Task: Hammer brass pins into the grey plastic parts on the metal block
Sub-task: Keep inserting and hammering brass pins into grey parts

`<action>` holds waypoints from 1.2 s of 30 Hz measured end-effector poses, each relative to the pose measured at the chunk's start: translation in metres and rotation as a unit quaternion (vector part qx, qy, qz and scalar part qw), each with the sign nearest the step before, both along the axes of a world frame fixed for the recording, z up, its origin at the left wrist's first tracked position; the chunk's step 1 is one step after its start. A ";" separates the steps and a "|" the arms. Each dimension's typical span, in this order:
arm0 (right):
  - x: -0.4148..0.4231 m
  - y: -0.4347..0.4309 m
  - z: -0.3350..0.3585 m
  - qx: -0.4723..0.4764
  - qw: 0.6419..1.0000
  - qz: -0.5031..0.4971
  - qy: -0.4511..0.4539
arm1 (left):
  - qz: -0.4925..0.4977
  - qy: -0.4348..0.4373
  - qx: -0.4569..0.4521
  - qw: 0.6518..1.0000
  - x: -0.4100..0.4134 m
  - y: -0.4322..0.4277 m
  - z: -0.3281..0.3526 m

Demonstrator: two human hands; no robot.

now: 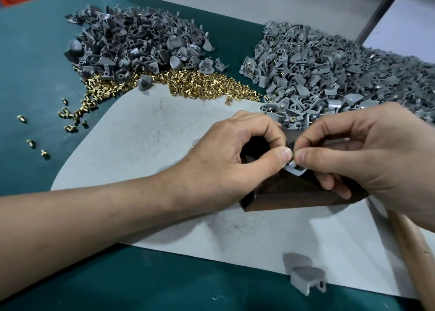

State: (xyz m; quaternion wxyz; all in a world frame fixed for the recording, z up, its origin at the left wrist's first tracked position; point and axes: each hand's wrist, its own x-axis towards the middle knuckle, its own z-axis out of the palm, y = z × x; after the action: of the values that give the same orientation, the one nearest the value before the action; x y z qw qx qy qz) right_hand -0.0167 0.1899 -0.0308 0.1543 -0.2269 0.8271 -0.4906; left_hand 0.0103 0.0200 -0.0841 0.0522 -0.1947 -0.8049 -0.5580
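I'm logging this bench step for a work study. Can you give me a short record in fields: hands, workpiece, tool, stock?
left hand: steadies grey plastic part on metal block
right hand: pinches brass pin at the part
wooden handle: under right wrist, head hidden
stock: brass pin pile centre; bare parts pile left; pinned parts pile right

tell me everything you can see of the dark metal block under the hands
The dark brownish metal block is dull, flat-faced and sharp-edged. It lies on the pale grey mat, its near corner toward lower left, and is mostly covered. A light grey plastic part sits on top, held by the left hand. The right hand, pinching a brass pin, rests fingers on its front face.
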 end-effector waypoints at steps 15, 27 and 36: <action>0.009 -0.006 0.008 -0.013 0.998 -0.046 -0.038 | -0.003 0.006 -0.005 1.000 0.000 -0.001 0.001; 0.008 -0.006 0.009 -0.001 0.997 -0.054 -0.059 | 0.001 0.006 -0.007 1.000 0.000 0.000 0.000; 0.006 -0.005 0.007 -0.029 0.996 -0.032 -0.076 | -0.004 0.011 -0.008 1.000 0.000 -0.001 0.000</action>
State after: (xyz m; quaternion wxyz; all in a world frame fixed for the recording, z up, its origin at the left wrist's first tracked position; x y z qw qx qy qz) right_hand -0.0103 0.1852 -0.0238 0.1938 -0.1666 0.8055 -0.5346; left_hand 0.0103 0.0193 -0.0836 0.0575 -0.2043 -0.8078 -0.5499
